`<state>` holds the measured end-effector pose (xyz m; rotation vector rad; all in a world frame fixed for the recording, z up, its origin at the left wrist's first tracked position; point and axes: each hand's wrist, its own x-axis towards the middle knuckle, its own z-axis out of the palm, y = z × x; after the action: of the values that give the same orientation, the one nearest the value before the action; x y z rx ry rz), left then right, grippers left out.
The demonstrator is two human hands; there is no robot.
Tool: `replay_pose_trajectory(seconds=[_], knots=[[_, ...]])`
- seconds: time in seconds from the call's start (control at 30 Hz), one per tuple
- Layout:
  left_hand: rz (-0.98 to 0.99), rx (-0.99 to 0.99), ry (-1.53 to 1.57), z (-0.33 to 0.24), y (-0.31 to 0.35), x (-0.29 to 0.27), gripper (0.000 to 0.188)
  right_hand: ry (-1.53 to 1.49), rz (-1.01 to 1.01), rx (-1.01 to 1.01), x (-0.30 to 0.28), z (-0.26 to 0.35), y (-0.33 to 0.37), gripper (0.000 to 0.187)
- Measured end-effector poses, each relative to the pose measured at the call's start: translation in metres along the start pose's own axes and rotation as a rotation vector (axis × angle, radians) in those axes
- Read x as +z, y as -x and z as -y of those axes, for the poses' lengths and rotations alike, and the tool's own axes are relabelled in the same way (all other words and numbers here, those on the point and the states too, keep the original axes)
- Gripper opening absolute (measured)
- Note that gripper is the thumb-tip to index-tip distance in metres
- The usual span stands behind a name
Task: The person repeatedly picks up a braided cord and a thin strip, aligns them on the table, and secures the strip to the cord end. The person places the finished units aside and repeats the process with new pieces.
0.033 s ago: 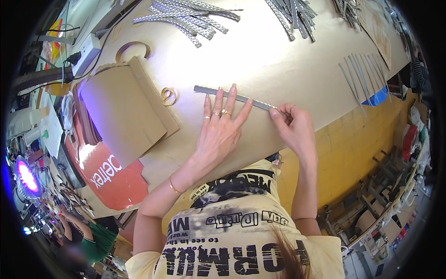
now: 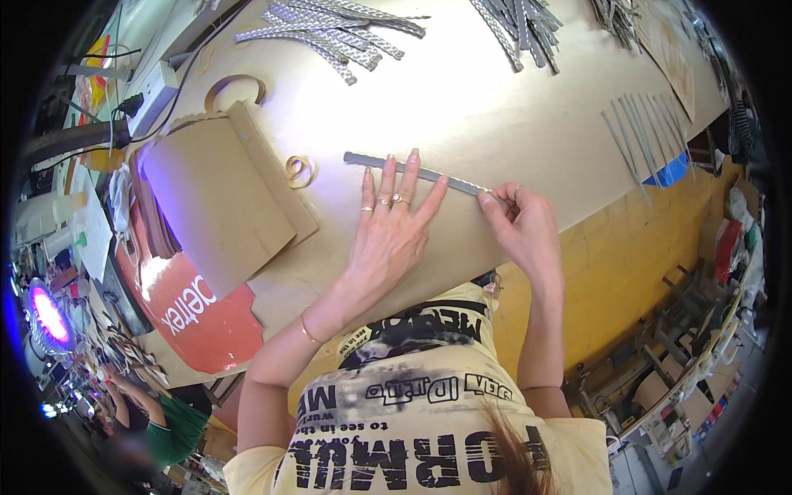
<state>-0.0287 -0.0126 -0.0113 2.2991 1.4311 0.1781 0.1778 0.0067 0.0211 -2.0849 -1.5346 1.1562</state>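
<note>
A narrow grey strip (image 2: pixel 360 158) with a pale, braided-looking edge lies slantwise on the brown-papered table. Spread flat, the fingers of my left hand (image 2: pixel 392 223) press on its middle; rings and a bracelet show on that hand and wrist. At the strip's right end, my right hand (image 2: pixel 525 227) pinches the tip between thumb and curled fingers. Behind my hands lie a pile of silvery braided strips (image 2: pixel 330 33) and a second bundle of grey strips (image 2: pixel 524 29). Thin grey strips (image 2: pixel 635 136) hang over the table's right edge.
Left of my hands sits a stack of brown sheets (image 2: pixel 223 194), with a small tape roll (image 2: pixel 299 171) and a larger tape ring (image 2: pixel 235 89) nearby. A red-orange board (image 2: pixel 206 318) lies at the near left. Beyond it is another person in a green top (image 2: pixel 175 425).
</note>
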Motion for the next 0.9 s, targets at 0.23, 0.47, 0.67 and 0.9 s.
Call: replay_pose_trajectory(seconds=[0.23, 0.47, 0.67, 0.9], knots=[[0.015, -0.026, -0.017, -0.004, -0.002, -0.001, 0.068, 0.022, -0.007, 0.005, -0.001, 0.003, -0.003, 0.026], [-0.008, -0.041, -0.062, -0.009, -0.010, 0.001, 0.069, 0.051, -0.019, 0.032, 0.000, 0.006, -0.012, 0.027], [0.042, 0.020, 0.042, -0.015, -0.013, 0.002, 0.070, 0.026, -0.005, 0.084, -0.006, 0.008, -0.015, 0.028], [0.062, 0.074, 0.119, -0.020, -0.017, 0.011, 0.072, -0.208, -0.078, 0.078, -0.007, -0.010, -0.003, 0.019]])
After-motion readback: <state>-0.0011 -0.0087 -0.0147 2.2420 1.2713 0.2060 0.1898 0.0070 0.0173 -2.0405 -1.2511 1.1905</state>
